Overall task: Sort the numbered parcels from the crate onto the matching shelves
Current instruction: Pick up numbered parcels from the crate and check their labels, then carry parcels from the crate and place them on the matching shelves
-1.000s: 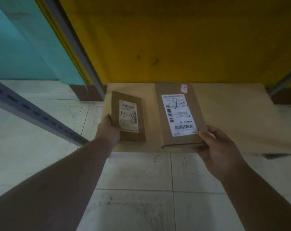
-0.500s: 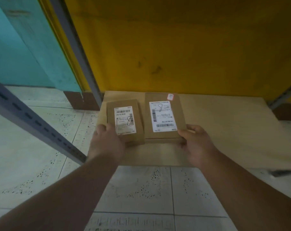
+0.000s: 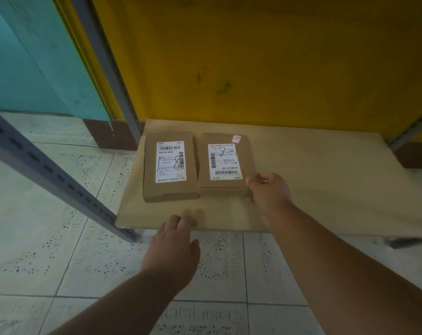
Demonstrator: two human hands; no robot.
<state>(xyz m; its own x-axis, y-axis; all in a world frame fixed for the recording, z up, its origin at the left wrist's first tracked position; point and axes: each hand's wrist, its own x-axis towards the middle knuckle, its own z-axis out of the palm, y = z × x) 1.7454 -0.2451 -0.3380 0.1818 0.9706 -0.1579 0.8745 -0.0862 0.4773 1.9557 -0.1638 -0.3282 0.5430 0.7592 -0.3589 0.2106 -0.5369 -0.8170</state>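
Note:
Two flat cardboard parcels lie side by side on the low wooden shelf board (image 3: 313,184). The left parcel (image 3: 170,166) has a white label with a handwritten 8 and lies free. The right parcel (image 3: 225,165) also shows an 8 on its label, plus a small red sticker at its far corner. My right hand (image 3: 268,189) grips the right parcel's near right corner, thumb on top. My left hand (image 3: 173,243) hovers at the shelf's front edge with relaxed fingers and holds nothing.
A grey slotted steel upright (image 3: 50,170) slants across the left, and another post (image 3: 101,61) stands at the shelf's back left corner. A yellow wall (image 3: 265,56) backs the shelf, beside a teal wall (image 3: 24,64). Tiled floor (image 3: 60,238) lies below.
Both parcels were carried in and set flat on the shelf. My left hand let go of the left parcel and drew back to the front edge. My right hand stays on the right parcel.

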